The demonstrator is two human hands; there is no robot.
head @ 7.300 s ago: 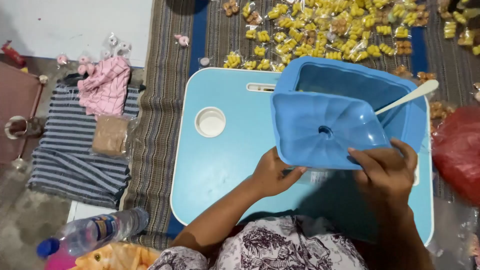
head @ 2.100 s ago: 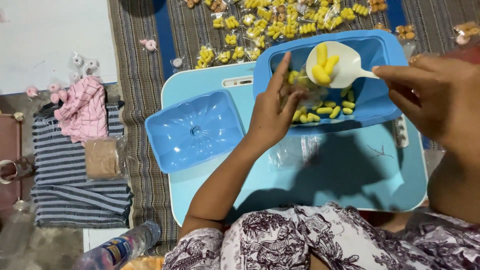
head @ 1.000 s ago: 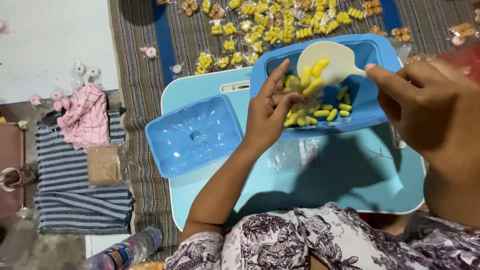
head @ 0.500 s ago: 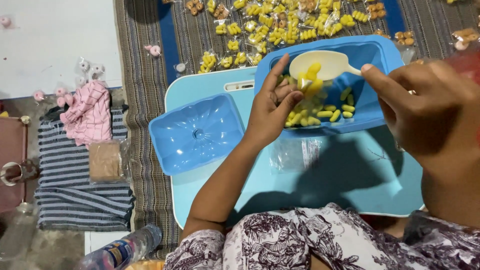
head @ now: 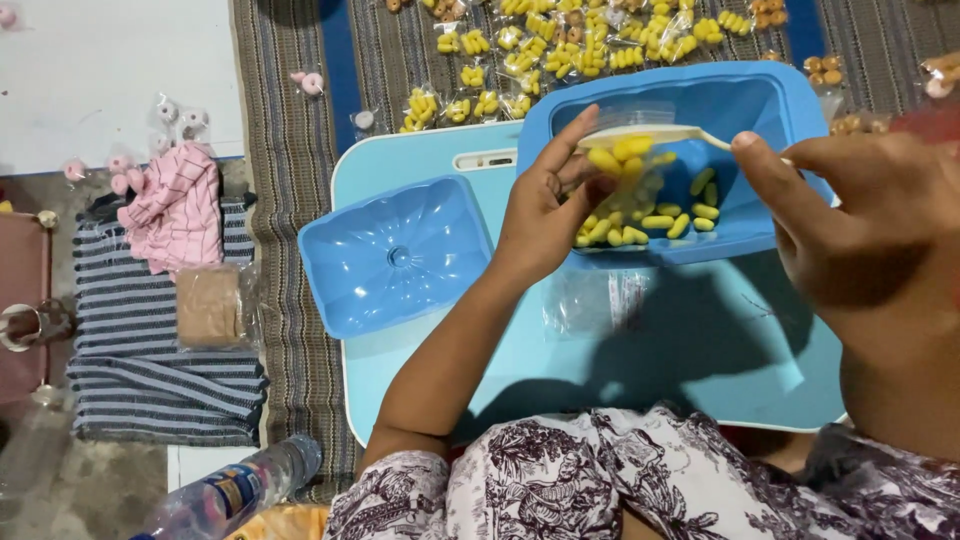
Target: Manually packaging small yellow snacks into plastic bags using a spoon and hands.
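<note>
We are in the middle of portioning: our right hand (head: 860,220) pinches the handle of a cream spoon (head: 650,134), its grip clenched on that handle between thumb and fingers, and the spoon's bowl carries a few yellow candies (head: 622,158) just above the blue tub (head: 760,110). Our left hand (head: 545,205) sits just ahead of the spoon, fingers spread and curled; it seems to hold open a small clear bag (head: 640,190) over the tub, though the plastic is too faint to be sure, so we judge its grip closed lightly on that bag. More loose candies (head: 660,215) lie in the tub below both grips.

The next move, as we judge it, calls for a gentle tilt of the spoon towards the left fingers without spilling.

The left forearm reaches up across the light-blue surface (head: 720,350), wrist bent inward; the right wrist is cocked, palm turned down. The blue lid (head: 395,255) lies upside down, well to the left of the left hand.
</note>
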